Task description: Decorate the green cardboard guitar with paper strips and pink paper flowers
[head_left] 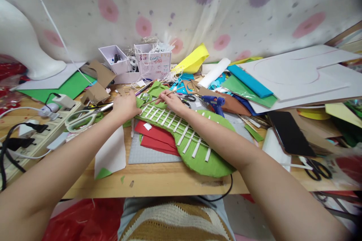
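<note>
A green cardboard guitar shape (207, 158) with white strips glued across its neck lies on a grey cutting mat (149, 154). My left hand (124, 106) rests closed on the far end of the green neck, pressing it down. My right hand (171, 100) pinches a thin wooden stick (158, 98) that lies slanted over the neck's far end. Red paper sheets (157, 137) lie under the guitar shape.
White-handled scissors (82, 118) lie left of my left hand. A blue glue gun (214, 102) and black scissors (188, 99) sit just right of my right hand. A power strip (34, 139) is at the left, a dark phone (290, 132) at the right, white boxes (152, 64) behind.
</note>
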A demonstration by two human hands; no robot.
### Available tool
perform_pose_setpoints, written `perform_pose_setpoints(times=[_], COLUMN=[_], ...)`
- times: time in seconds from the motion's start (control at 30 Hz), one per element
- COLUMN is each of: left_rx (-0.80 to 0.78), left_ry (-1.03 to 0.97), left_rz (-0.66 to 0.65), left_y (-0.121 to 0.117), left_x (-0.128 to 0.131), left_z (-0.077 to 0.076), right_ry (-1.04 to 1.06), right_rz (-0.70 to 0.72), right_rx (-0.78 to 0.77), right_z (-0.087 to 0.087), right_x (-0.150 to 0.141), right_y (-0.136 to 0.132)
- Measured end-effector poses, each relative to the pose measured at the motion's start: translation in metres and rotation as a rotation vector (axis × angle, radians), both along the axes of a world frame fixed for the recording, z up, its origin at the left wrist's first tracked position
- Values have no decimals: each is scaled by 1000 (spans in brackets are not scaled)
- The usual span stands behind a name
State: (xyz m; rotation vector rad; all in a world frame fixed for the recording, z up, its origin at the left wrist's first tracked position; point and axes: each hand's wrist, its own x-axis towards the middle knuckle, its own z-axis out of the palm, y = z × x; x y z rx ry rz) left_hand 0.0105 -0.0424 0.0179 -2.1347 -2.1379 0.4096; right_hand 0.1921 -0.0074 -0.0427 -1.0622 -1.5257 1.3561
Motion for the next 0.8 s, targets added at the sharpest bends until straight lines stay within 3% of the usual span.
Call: perform_pose_setpoints(times=[0.17,0.33,0.47,0.6,0.8], left_rx=[4,4,2,0,-26], left_ry=[3,11,17,37,19], left_rz=[4,-10,-2,-1,8], left_y=[-3,-1,1,-1,1], left_x=[3,0,-2,1,5], left_z=[0,-5,-8,-6,-4], right_ry=[-30,-279,-352,-301,-273], right_rz=[132,262,256,144,143], right_rx=[111,372,452,494,434], right_z=[1,8,16,23,23], right_x=[7,18,22,27,31], right_y=[-4,-10,-14,-11,-9])
